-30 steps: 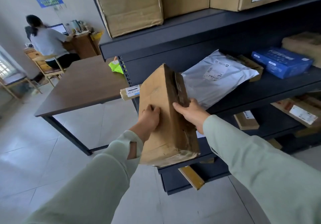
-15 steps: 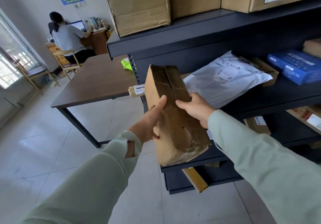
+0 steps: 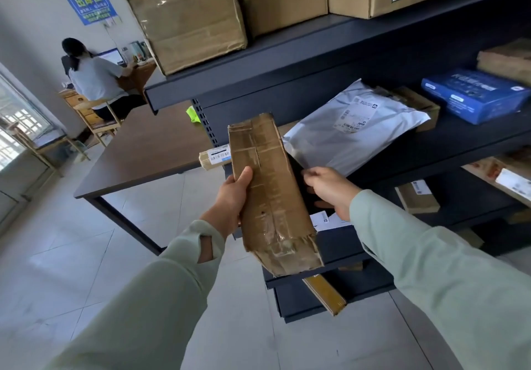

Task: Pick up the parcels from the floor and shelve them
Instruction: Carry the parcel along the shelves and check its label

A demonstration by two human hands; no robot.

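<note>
Pale tiled floor (image 3: 86,269), brown table (image 3: 149,151), bright window (image 3: 17,128)

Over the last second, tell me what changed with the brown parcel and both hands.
The brown parcel has been turned so its taped narrow side faces the camera. The left hand shifted from lying flat on the face to gripping its left edge, thumb on top. The right hand came off the top and now sits beside its right side, contact hidden. The grey mailer stayed on the shelf.

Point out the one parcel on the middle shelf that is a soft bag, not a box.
The grey poly mailer with the white label, lying left of the blue box; its neighbours are rigid boxes.
</note>
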